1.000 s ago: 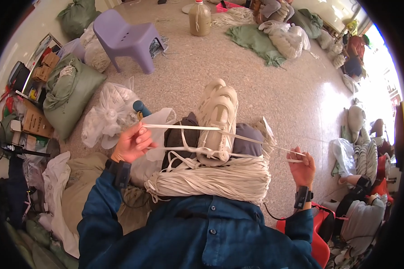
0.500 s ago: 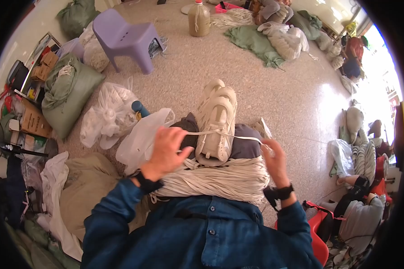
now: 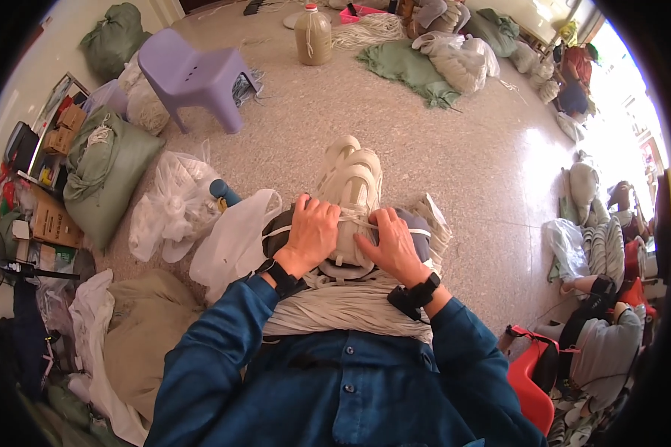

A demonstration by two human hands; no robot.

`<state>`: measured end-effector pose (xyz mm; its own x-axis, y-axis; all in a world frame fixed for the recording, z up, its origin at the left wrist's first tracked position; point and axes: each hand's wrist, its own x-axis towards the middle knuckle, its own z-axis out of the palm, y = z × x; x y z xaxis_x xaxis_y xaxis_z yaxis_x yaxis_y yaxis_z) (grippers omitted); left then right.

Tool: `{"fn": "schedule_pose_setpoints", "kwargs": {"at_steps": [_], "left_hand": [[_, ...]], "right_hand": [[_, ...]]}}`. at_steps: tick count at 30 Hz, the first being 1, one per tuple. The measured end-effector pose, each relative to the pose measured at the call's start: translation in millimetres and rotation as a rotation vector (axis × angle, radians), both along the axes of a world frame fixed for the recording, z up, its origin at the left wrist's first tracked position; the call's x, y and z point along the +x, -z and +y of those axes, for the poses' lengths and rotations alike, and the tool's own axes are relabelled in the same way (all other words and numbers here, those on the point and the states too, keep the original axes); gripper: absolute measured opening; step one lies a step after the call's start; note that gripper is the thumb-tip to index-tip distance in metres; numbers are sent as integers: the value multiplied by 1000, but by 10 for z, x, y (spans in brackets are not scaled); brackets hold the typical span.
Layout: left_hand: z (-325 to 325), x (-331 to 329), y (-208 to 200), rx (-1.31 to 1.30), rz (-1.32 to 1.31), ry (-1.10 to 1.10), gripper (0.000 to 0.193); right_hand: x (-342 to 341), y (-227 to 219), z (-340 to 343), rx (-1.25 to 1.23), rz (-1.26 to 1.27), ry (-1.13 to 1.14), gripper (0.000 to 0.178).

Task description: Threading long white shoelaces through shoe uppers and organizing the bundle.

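Observation:
Between my knees stands a stack of cream sneakers (image 3: 356, 190), nested one behind another, with toes toward me. A thin white shoelace (image 3: 419, 232) crosses the nearest sneaker, its loose ends trailing out to both sides. My left hand (image 3: 311, 235) is closed on the lace at the sneaker's left edge, knuckles up. On the other side, my right hand (image 3: 391, 242) pinches the lace, thumb against the shoe's front. The crossing of the lace is partly hidden by my fingers. Across my lap lies a thick bundle of cream laces (image 3: 335, 309).
Left of my legs are clear plastic bags (image 3: 175, 208), a blue bottle (image 3: 224, 191) and a green sack (image 3: 112, 179). A purple chair (image 3: 194, 74) and a capped jug (image 3: 313, 36) stand farther off. A red chair (image 3: 531, 387) and a seated person (image 3: 608, 346) are at right.
Both hands have come inward from the stretched lace ends to the middle of the nearest sneaker. The lace ends now hang loose at the sides. The view has shifted slightly.

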<state>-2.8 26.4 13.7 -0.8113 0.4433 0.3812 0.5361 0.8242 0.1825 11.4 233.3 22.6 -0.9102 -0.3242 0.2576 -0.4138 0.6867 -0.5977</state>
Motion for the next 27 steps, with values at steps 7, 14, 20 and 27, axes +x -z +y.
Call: {"fn": "schedule_pose_setpoints", "kwargs": {"at_steps": [7,14,20,27], "left_hand": [[-28,82,-27,362,-95,58,15],[-905,200,-72,358,-283,40,18],[-2266,375,424,335,-432,-294,19],[-4033,1013,967,122,-335,-599,22]], "right_hand": [[35,-33,289,-61,-67,-73,19],[185,-183,1124,-1181,-792,96,29],[424,200,2519,-1966,-545,-11,36],[991,592,4367,-1996,-251,275,33]]}}
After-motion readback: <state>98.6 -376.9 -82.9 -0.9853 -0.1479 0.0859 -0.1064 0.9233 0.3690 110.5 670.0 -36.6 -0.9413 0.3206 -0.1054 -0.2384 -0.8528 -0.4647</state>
